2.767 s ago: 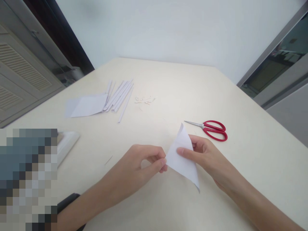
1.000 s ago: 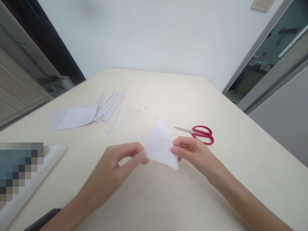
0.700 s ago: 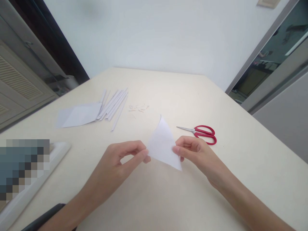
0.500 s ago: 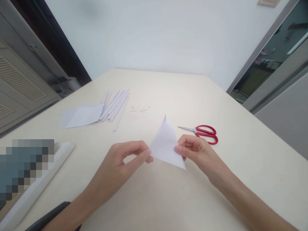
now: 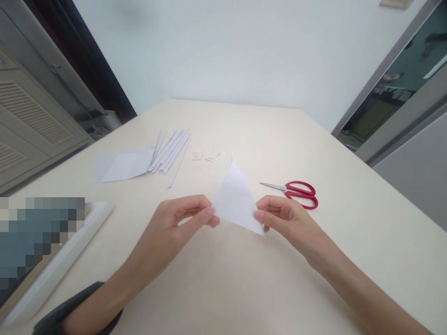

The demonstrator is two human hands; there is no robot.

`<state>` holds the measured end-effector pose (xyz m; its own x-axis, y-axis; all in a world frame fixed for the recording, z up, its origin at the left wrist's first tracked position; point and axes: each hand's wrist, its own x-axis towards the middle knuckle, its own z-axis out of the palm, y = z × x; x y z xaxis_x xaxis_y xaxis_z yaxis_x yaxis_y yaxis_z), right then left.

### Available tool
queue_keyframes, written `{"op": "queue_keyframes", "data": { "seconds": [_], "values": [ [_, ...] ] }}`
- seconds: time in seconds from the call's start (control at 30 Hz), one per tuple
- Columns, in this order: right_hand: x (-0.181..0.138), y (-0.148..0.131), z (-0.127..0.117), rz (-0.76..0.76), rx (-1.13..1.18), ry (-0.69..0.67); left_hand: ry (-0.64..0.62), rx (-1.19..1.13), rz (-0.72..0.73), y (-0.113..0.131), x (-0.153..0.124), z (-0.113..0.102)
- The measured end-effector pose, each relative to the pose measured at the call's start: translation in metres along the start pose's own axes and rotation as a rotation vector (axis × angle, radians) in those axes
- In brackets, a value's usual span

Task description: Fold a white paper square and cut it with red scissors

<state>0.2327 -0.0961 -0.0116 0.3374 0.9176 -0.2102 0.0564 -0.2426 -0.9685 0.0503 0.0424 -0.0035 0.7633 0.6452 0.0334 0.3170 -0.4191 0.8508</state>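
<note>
Above the table [image 5: 251, 135], left hand [image 5: 179, 218] and right hand [image 5: 288, 217] pinch white paper [image 5: 236, 197].

Left hand [image 5: 185, 216]: bare, slender-fingered; thumbnail short, with rounded tip. Left forearm [image 5: 131, 277]: slim, smooth in outline, bare from wrist down to a black band [image 5: 70, 304] near the lower left corner. Band: dark, plain, matte, broad on the outer side, with a smaller portion visible on the inner side; loosely fitted, curved along the upper edge, cut off by the picture border; strap or sleeve cuff, impossible to tell which. Right hand [image 5: 281, 214]: bare, similarly slender; thumbnail short. Right forearm [image 5: 359, 279]: slim, tapered toward the wrist, bare throughout the visible length.
</note>
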Motion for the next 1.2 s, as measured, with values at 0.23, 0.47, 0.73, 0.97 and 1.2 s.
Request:
{"op": "queue_keyframes", "data": {
  "seconds": [0.23, 0.47, 0.73, 0.97, 1.2],
  "values": [
    [0.0030, -0.0029, 0.0013, 0.001, 0.015, 0.043, -0.009, 0.003, 0.001, 0.0011, -0.0018, 0.0004],
    [0.0008, -0.0018, 0.0001, 0.001, 0.037, 0.032, 0.001, 0.008, 0.012, 0.0007, -0.0007, 0.0017],
    [0.0022, 0.0037, 0.0006, -0.014, 0.011, 0.039, 0.003, 0.026, 0.037, 0.0040, -0.0035, 0.0008],
    [0.0004, -0.0033, 0.0006, 0.045, 0.022, -0.016, 0.046, -0.010, 0.016, 0.0041, -0.0011, -0.0033],
    [0.0042, 0.0011, -0.0007, 0.003, 0.057, 0.006, 0.052, 0.012, 0.018, 0.0032, -0.0029, -0.0029]
  ]
}}
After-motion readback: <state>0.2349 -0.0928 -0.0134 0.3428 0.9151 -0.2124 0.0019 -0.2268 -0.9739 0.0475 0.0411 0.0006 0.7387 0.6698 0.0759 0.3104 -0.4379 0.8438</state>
